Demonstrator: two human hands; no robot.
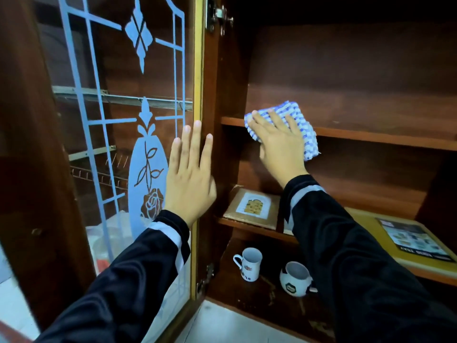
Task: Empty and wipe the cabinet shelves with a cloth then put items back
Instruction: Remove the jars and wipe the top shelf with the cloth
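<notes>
The right hand (277,144) presses a blue-and-white checked cloth (294,120) flat on the front edge of the upper shelf (371,138), near its left end; its fingers (262,120) lie spread on top of the cloth, not clamped around it. The rest of that shelf is bare. The left hand (189,179) rests open against the glass door (118,120), fingers straight and slightly apart, tips at the door's yellow edge strip (197,70). On the middle shelf (249,225) a flat brown box (253,209) lies at the left and a yellow box (371,229) at the right, partly hidden by the right sleeve (358,256). On the bottom shelf (227,280) stand two mugs, a tall white one (249,267) and a rounder one (295,278), near each other.
</notes>
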